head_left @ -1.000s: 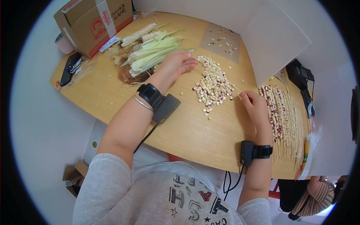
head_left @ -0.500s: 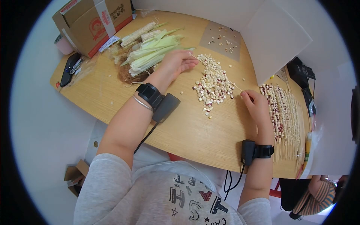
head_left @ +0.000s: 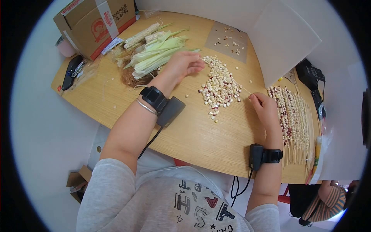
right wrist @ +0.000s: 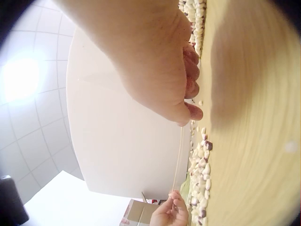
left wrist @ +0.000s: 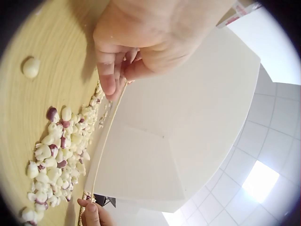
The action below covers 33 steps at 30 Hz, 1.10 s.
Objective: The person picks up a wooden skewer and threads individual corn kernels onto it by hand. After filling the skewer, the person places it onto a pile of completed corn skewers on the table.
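A thin wooden skewer (left wrist: pixel 106 141) spans the gap between my two hands, above a heap of loose white and dark red corn kernels (head_left: pixel 220 87). My left hand (head_left: pixel 184 65) pinches its far end between thumb and fingertips, close beside the green husks. Near the other end, my right hand (head_left: pixel 266 111) grips the skewer (right wrist: pixel 178 155) between thumb and forefinger, its remaining fingers curled. The bare shaft shows between the hands in both wrist views. Left fingers hide whatever is at the skewer's tip.
Corn husks (head_left: pixel 158 56) and stripped cobs (head_left: pixel 143 35) lie at the left, before a cardboard box (head_left: pixel 94 27). Several skewers threaded with kernels (head_left: pixel 290 116) lie in rows at the right. A white panel (head_left: pixel 288 40) stands behind; scattered kernels lie on a grey sheet (head_left: pixel 226 42).
The left fingers have shifted slightly over the skewer's far end, covering the tip that showed before. The right hand holds nearly the same place.
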### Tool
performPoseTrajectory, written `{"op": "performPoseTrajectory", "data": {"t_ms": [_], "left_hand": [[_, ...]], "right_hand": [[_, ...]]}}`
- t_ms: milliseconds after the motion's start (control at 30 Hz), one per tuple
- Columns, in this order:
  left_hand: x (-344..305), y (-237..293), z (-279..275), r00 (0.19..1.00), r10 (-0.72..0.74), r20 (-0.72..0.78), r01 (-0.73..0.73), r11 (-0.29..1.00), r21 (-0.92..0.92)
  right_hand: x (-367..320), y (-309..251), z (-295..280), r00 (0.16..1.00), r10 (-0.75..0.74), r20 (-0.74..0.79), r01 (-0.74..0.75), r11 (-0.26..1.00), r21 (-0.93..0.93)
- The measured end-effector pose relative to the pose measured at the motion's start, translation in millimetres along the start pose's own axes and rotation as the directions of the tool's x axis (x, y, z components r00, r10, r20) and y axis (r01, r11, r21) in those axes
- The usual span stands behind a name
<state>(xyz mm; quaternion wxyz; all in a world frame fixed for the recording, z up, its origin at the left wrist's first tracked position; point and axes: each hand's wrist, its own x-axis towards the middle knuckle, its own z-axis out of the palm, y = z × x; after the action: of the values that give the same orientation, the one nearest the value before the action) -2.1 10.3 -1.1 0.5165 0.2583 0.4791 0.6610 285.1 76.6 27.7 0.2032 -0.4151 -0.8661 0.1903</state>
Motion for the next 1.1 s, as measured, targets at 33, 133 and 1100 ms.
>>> {"op": "performPoseTrajectory", "data": {"t_ms": [33, 133, 1100], "left_hand": [[0.7, -0.2, 0.1, 1.000, 0.000, -0.001, 0.000, 1.000, 0.000], [1.5, 0.6, 1.3, 0.997, -0.066, -0.031, 0.054, 0.958, -0.282], [11.1, 0.0, -15.5, 0.984, -0.034, -0.174, -0.040, 0.913, -0.406]], "right_hand": [[0.0, 0.0, 0.9, 1.000, -0.001, 0.001, 0.001, 1.000, 0.000], [0.7, 0.1, 5.0, 0.998, -0.060, -0.017, 0.061, 0.996, 0.061], [2.7, 5.5, 8.7, 0.999, -0.037, -0.021, 0.038, 0.997, 0.064]]}}
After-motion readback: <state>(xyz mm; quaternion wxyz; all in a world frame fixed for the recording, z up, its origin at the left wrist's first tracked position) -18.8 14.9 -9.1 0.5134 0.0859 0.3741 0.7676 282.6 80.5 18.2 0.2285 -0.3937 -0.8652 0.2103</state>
